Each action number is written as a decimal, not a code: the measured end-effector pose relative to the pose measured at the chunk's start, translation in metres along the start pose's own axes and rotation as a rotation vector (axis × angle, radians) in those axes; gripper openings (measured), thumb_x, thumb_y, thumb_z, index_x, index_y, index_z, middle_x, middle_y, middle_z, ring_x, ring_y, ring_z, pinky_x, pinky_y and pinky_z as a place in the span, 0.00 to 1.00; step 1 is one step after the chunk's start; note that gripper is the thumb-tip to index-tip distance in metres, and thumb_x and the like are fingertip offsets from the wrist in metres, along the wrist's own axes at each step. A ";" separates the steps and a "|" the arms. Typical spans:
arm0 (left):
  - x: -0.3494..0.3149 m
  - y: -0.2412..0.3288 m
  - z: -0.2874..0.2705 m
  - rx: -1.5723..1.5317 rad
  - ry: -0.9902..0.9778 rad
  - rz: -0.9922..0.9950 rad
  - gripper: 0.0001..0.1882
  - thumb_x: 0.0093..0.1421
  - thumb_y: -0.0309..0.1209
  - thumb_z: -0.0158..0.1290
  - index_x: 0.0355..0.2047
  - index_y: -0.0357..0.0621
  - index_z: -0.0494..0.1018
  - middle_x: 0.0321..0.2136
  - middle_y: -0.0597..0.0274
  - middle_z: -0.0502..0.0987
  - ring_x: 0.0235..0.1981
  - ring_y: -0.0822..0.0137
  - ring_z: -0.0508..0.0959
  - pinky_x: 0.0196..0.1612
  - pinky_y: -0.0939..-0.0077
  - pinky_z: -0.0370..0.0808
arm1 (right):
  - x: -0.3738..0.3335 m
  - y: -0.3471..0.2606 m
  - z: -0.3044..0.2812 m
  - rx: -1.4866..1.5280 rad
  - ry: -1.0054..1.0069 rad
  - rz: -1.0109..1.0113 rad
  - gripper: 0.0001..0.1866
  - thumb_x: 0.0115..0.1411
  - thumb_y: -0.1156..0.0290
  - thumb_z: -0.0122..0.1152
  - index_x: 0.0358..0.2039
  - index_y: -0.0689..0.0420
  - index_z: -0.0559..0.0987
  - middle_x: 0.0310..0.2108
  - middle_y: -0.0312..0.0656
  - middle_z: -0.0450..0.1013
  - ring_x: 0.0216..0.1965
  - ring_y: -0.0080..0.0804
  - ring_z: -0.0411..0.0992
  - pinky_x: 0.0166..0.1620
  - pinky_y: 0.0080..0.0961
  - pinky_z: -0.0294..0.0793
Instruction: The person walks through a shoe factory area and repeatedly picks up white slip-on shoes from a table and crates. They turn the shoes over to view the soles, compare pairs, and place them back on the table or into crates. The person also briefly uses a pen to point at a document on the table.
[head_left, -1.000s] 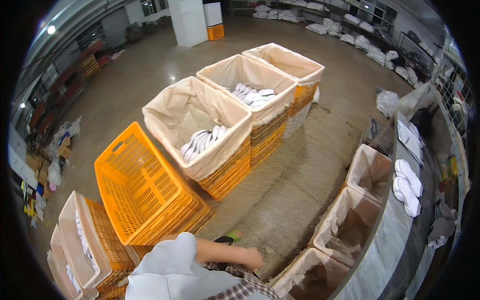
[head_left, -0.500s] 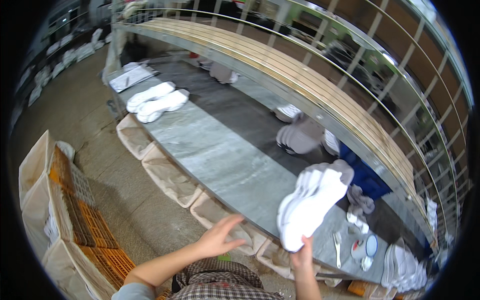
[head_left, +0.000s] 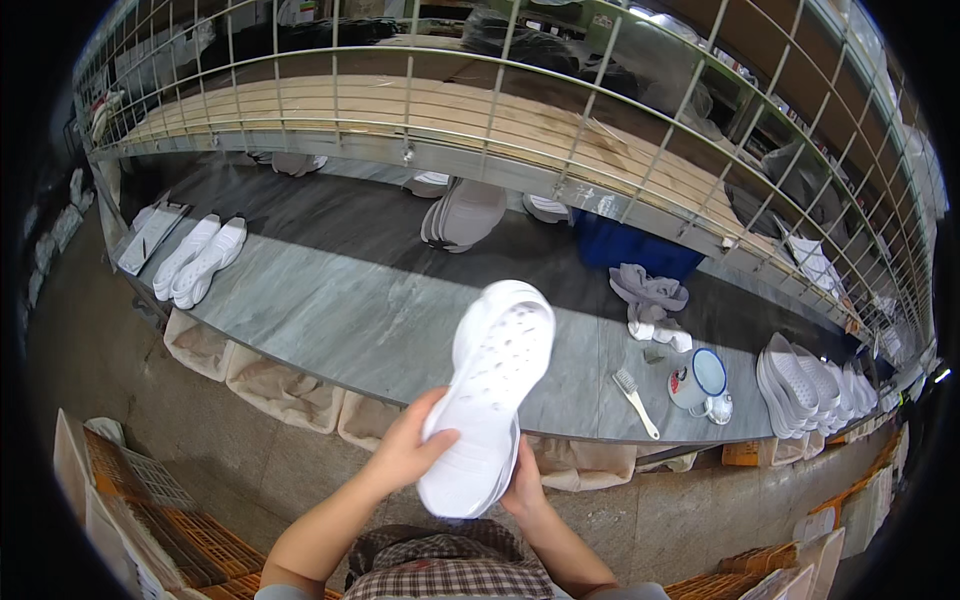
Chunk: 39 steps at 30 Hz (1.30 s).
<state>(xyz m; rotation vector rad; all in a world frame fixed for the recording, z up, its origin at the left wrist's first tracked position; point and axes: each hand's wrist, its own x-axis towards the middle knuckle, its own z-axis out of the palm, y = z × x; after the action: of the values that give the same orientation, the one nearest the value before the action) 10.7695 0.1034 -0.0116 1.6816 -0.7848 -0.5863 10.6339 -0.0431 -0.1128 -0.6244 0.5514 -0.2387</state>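
I hold white shoe soles (head_left: 490,390) up in front of me over the bench's front edge. The top one shows a dotted, hollowed inner face, and the edge of at least one more shows beneath it. My left hand (head_left: 412,445) grips the near left side, thumb on top. My right hand (head_left: 524,484) is closed round the lower right side, its fingers partly hidden under the soles. A brush (head_left: 637,404) with a pale handle lies to the right, beside a white enamel mug (head_left: 697,380) with a blue rim.
On the grey bench (head_left: 330,310) a white sole pair (head_left: 203,258) lies at left, near a clipboard (head_left: 152,238). Grey-bottomed soles (head_left: 465,214) sit farther back. More white soles (head_left: 800,385) stand at right. A wire-mesh shelf (head_left: 390,100) overhangs the bench; cloth-lined baskets (head_left: 285,388) hang below.
The view has swung right. The soles have come from the right to in front of me, inner face now showing. My left hand, empty before, has taken hold of them.
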 end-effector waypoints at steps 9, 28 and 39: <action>-0.028 -0.059 -0.038 -0.810 0.084 -0.320 0.40 0.48 0.30 0.64 0.58 0.31 0.55 0.50 0.47 0.69 0.49 0.54 0.73 0.50 0.61 0.73 | -0.022 -0.020 0.020 -0.310 0.035 0.076 0.41 0.55 0.61 0.62 0.63 0.61 0.52 0.61 0.48 0.57 0.61 0.37 0.56 0.62 0.35 0.56; -0.103 -0.035 -0.088 -1.469 0.126 -0.077 0.31 0.65 0.45 0.42 0.60 0.36 0.55 0.57 0.45 0.64 0.58 0.49 0.65 0.61 0.52 0.60 | -0.034 -0.051 0.184 -0.523 -0.301 0.218 0.36 0.52 0.47 0.53 0.58 0.53 0.63 0.56 0.44 0.64 0.56 0.47 0.62 0.57 0.56 0.58; -0.169 -0.030 -0.111 -1.562 0.199 0.143 0.31 0.66 0.46 0.40 0.60 0.35 0.56 0.57 0.44 0.64 0.58 0.48 0.65 0.61 0.53 0.59 | -0.052 -0.026 0.248 -0.782 -0.490 0.363 0.40 0.48 0.42 0.53 0.58 0.51 0.63 0.59 0.47 0.58 0.57 0.50 0.58 0.50 0.63 0.58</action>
<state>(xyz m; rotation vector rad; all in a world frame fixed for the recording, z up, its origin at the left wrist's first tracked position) 10.7461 0.3066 -0.0170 0.2208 -0.1123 -0.6301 10.7269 0.0764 0.0921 -1.2744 0.2561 0.4943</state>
